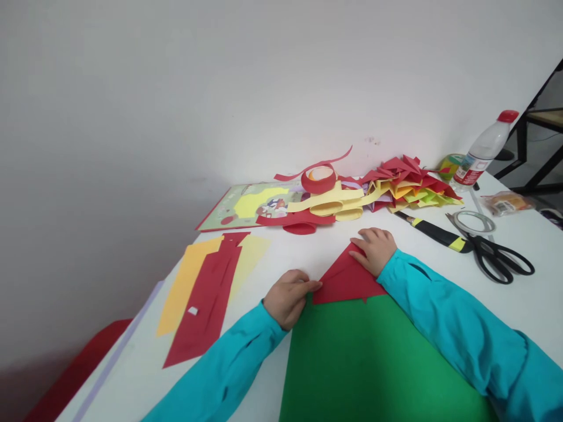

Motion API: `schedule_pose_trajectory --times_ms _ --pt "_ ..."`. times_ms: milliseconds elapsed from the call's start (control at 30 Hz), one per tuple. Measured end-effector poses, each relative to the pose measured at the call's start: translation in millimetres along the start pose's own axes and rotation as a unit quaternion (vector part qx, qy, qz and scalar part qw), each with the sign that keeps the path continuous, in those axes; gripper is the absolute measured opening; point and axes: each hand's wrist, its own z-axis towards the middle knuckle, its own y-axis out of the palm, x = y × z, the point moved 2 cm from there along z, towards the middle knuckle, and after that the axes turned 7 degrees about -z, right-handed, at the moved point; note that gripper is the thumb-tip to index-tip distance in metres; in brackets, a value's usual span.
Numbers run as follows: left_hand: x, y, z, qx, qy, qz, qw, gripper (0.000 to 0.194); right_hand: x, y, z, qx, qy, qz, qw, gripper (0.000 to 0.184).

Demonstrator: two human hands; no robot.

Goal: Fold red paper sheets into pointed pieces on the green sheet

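A folded piece of red paper (343, 275) lies over the far end of a large green sheet (373, 357), its lower edge nearly straight across the green. My left hand (290, 296) pinches the red paper's left corner between thumb and fingers. At the paper's upper right, my right hand (376, 249) grips the top corner, with bent fingers over the edge and thumb on the red surface. Some of that corner is hidden beneath the right hand.
Left are red strips (211, 293) and orange paper (180, 281). Behind lie a picture book (220, 208), curled paper strips (328, 205) and folded paper pieces (409, 181). Scissors (497, 258), a utility knife (440, 234), a tape roll (475, 221) and a bottle (479, 152) are right.
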Motion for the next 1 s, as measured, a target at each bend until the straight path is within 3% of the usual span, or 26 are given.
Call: schedule_pose_trajectory --times_ms 200,300,400,567,733,1000 --pt "-6 -8.2 14 0.036 0.057 -0.070 0.995 0.041 0 -1 0 -0.006 0.002 0.002 1.000 0.037" --pt "-5 -8.1 25 0.054 0.077 -0.054 0.994 0.038 -1 -1 1 -0.009 0.004 0.002 1.000 0.036" --pt "2 5.2 45 0.041 0.085 -0.003 0.996 0.036 -2 -2 1 -0.011 0.004 0.004 1.000 0.036" --pt "19 39.6 72 -0.036 0.098 0.090 0.990 0.044 -1 -2 0 -0.011 0.007 0.011 1.000 0.034" --pt "17 51.5 66 -0.023 0.071 0.095 0.993 0.050 2 0 1 -0.011 0.006 0.025 1.000 0.032" --pt "5 45.2 70 -0.003 0.094 0.052 0.994 0.048 2 0 1 -0.006 0.009 0.030 0.999 0.033"
